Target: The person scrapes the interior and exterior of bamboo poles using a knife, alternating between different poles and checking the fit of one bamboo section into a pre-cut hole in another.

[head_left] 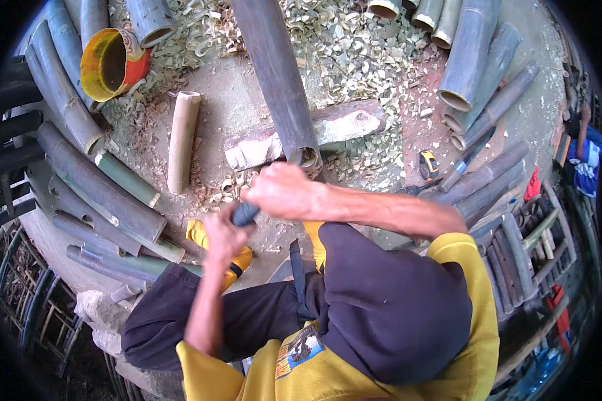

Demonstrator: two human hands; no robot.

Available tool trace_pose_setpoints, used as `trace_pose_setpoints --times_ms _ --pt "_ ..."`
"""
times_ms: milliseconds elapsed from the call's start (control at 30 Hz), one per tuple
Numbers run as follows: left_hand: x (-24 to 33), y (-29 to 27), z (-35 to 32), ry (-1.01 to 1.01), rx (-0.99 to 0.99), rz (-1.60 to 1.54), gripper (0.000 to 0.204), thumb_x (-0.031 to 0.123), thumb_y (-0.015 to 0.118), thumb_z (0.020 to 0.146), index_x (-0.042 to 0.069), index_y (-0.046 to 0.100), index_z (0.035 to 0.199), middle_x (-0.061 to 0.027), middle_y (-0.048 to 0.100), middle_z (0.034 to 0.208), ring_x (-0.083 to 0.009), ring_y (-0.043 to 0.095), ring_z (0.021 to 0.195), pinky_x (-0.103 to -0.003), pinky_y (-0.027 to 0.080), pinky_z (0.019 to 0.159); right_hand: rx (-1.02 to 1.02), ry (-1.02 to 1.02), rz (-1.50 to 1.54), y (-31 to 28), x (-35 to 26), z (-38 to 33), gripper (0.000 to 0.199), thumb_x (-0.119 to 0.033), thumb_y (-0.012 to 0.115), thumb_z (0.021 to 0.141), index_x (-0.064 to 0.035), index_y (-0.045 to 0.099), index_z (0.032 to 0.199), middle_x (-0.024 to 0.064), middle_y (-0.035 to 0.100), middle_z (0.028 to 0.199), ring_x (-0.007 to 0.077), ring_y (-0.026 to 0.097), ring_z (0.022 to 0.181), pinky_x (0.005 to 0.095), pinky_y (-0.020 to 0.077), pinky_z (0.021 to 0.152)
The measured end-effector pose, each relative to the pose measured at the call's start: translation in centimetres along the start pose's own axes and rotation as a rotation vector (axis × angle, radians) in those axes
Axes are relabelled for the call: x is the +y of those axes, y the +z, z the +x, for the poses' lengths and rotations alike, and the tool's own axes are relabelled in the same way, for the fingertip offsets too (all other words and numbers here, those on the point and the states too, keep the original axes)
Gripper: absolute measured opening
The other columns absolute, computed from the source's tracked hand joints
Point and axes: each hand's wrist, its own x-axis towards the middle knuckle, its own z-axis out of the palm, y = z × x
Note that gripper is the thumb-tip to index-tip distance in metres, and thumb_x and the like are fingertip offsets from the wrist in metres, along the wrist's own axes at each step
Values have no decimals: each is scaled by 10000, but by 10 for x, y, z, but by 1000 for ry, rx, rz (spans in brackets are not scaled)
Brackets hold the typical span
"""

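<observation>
L hand (pixel 222 235) centre frame, fingers wrapped tight round a dark tool handle (pixel 245 214); R hand (pixel 282 190) just above it, closed by the near end of a long bamboo pole (pixel 274 77), exact grip can't tell. Pole runs from top centre down to frame centre, resting across a wood block (pixel 344 123). Orange bucket (pixel 110 63) upper left, tape measure (pixel 428 164) right of centre, w/ chips on ground.

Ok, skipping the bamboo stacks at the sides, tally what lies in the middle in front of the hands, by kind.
Long bamboo pole: 1
Short pale bamboo piece: 1
Wooden block: 1
Yellow bucket: 1
Tape measure: 1
Total: 5
</observation>
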Motion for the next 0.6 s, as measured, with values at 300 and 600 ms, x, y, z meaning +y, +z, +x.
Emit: trace_pose_setpoints --times_ms 300,600 --pt "95 -107 98 675 -186 719 97 71 610 596 91 615 690 -64 598 634 -233 617 602 -382 492 514 848 41 266 -21 -12 -8 382 92 570 680 16 480 1043 214 559 846 379 592 755 468 480 723" --pt "32 -80 102 352 -528 452 243 151 703 558 83 692 791 -116 654 649 -252 655 605 -365 548 654 293 72 500 -13 1 -3 294 34 534 762 29 437 1039 224 588 735 412 626 686 497 495 571"
